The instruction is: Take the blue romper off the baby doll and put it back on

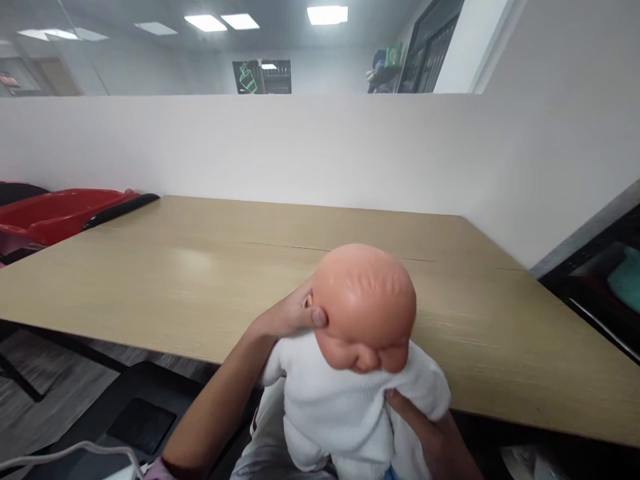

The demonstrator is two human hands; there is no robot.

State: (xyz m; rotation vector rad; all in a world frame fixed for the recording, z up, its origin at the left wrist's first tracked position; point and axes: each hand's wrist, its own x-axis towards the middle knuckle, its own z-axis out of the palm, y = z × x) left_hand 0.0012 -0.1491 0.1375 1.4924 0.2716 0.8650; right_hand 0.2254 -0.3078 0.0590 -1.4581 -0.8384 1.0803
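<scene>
A baby doll (367, 300) with a bald head sits upright on my lap, facing me with its head tipped down. It wears a fluffy white outfit (333, 407). My left hand (297, 310) is wrapped round the side and back of the doll's head, its thumb near the ear; the other fingers are hidden behind. Lower down, my right hand (415, 423) grips the front of the outfit near the doll's chest, with the thumb showing on the cloth and the other fingers mostly hidden. A bit of blue shows at the bottom of the outfit.
A wooden table (225, 260) stretches in front of me to a white wall (300, 153). At the far left is a red plastic tub (65, 213). A black chair (100, 407) with a dark phone-like slab (141, 425) and a white cable (75, 450) is at lower left.
</scene>
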